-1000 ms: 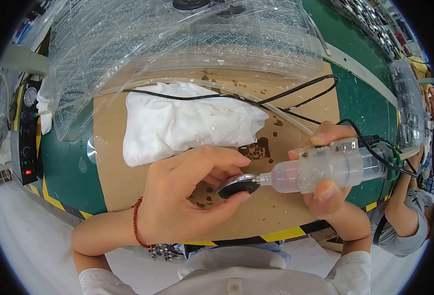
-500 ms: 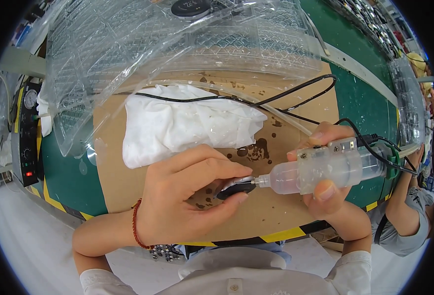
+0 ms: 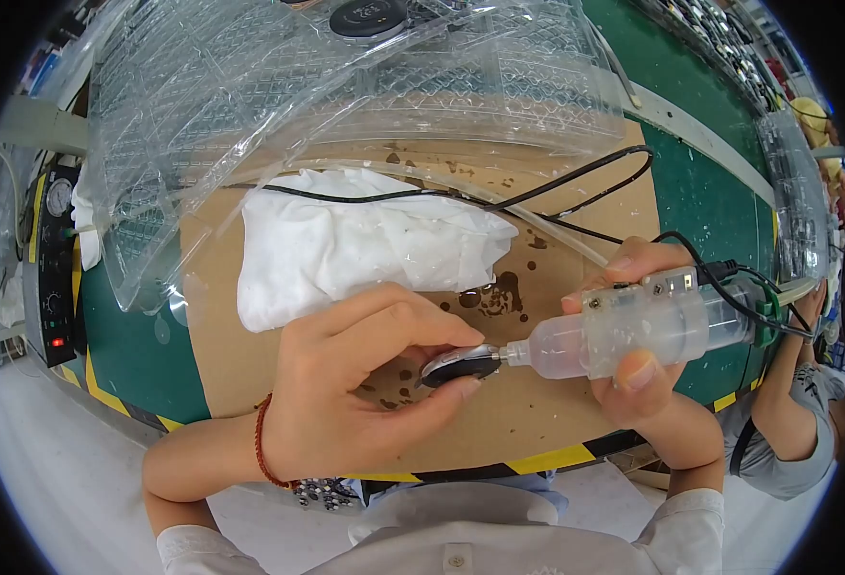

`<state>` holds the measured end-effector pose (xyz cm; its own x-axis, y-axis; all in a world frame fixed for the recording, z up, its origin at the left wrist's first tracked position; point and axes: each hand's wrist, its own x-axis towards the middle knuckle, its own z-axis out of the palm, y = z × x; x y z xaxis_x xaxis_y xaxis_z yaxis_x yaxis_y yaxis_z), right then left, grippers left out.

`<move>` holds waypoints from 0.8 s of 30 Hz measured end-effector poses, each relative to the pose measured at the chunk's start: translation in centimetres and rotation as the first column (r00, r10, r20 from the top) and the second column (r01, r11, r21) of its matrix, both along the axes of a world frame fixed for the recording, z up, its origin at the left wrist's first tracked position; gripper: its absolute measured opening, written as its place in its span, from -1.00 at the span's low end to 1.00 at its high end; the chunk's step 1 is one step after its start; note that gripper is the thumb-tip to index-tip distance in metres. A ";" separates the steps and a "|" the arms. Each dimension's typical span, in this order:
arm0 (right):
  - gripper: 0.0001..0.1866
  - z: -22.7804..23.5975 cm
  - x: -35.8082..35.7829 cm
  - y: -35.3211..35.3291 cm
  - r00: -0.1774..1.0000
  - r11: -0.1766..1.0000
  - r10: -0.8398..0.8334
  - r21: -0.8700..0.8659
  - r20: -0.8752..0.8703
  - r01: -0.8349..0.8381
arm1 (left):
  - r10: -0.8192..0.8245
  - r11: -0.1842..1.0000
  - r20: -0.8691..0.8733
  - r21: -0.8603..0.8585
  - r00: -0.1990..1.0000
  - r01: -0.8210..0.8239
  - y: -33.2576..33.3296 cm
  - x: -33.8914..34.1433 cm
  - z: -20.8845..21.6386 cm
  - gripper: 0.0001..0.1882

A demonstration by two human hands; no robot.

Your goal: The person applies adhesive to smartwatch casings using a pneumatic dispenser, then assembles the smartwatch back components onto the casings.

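Table is carrying clear plastic trays, a dark round piece resting among them, plus a cardboard sheet with crumpled white cloth lying on it. The right hand is wrapping fingers and thumb around a translucent syringe, its contents hard to tell; the left hand is pinching a black-and-silver disc above the cardboard. The syringe's tip is meeting, or nearly meeting, the disc's rim: apparently a dispensing step, the next move calling for a steady disc and careful alignment.
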<state>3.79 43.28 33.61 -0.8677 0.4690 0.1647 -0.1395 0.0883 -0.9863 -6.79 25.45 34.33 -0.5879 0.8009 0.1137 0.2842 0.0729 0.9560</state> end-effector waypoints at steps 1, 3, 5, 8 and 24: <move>-0.34 0.0 0.0 0.0 1.000 1.000 0.000 0.000 -0.001 0.000 | -0.018 1.000 0.011 -0.002 1.000 0.018 0.0 -0.1 0.1 -0.66; -0.34 0.0 0.1 0.1 1.000 1.000 0.005 0.002 -0.009 -0.005 | -0.036 0.999 0.022 -0.004 0.999 0.036 -0.2 0.0 0.1 -0.66; -0.34 -0.1 0.1 0.0 1.000 1.000 -0.002 0.002 -0.015 0.002 | -0.036 0.999 0.201 -0.004 0.979 0.038 -0.5 0.4 -0.2 -0.66; -0.34 -0.3 0.2 0.1 1.000 1.000 -0.008 0.016 -0.021 0.008 | -0.067 0.997 0.202 -0.028 0.977 0.075 -0.7 0.3 0.0 -0.62; -0.22 -0.4 1.0 1.1 0.989 0.992 0.122 0.005 0.081 -0.123 | -0.023 0.999 0.135 -0.024 0.991 0.027 -0.3 0.1 0.2 -0.53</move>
